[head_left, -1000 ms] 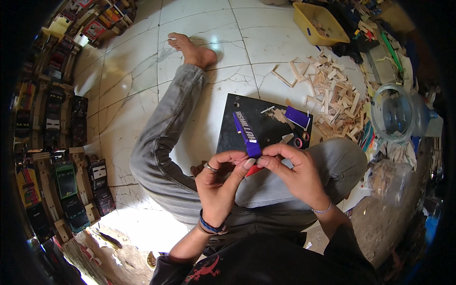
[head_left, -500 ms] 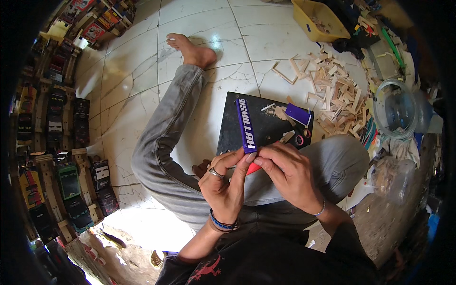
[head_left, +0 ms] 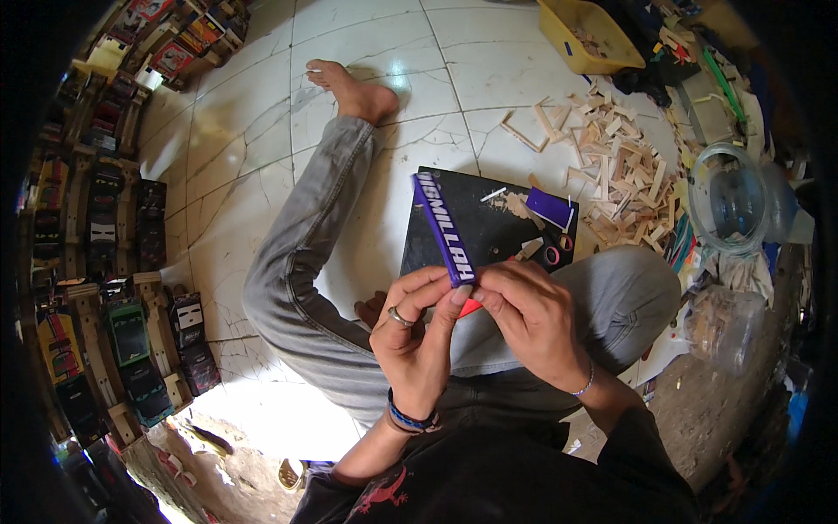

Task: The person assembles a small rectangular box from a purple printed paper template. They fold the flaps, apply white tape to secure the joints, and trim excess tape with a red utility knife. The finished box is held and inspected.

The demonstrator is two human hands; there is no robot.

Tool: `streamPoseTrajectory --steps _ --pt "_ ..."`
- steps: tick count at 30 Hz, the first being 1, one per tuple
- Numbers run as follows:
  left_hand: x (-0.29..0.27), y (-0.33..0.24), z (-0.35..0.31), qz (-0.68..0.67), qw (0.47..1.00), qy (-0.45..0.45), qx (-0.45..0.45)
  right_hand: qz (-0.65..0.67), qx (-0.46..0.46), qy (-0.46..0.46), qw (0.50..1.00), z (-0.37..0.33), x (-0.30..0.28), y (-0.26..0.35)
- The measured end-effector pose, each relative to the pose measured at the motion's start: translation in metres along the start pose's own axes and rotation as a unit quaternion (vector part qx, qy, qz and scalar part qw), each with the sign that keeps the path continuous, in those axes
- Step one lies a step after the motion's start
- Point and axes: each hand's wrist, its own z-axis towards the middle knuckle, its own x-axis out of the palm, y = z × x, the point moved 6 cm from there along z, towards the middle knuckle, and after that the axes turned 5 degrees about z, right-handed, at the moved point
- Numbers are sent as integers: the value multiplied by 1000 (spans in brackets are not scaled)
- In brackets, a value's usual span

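Observation:
A long, narrow purple strip [head_left: 443,229] with white lettering points up and away from me, leaning to the left. Its near end is pinched between the thumb and fingers of my left hand [head_left: 417,336], which wears a ring. My right hand [head_left: 534,319] is closed beside that same end, thumb and fingertips meeting close to it. A red-orange object [head_left: 470,306] shows under the right fingers; most of it is hidden, so its kind is unclear. Beneath the strip lies a black board [head_left: 502,240] bearing a flat purple piece [head_left: 551,208] and scissors [head_left: 552,255] with dark and pink handles.
Loose wooden pieces [head_left: 624,166] are heaped on the tiles right of the board. Beyond them stands a yellow basin [head_left: 594,57]. A clear plastic container [head_left: 729,201] is at the right. Wooden racks with packaged goods [head_left: 131,336] line the left side. My bent legs flank the board.
The far end of the purple strip has swung left, so it leans more. Both hands have shifted very slightly and keep their closed grip at its near end.

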Motion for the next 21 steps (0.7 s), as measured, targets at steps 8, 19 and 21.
streamPoseTrajectory --steps 8,19,21 --pt "4 -12 3 10 999 34 17 42 -17 -19 999 -2 -3 -6" --pt "7 -49 -1 44 986 24 160 114 -88 -68 987 -16 -11 -8" --pt "7 -52 -1 66 975 49 205 102 -101 -71 987 -18 -11 -9"
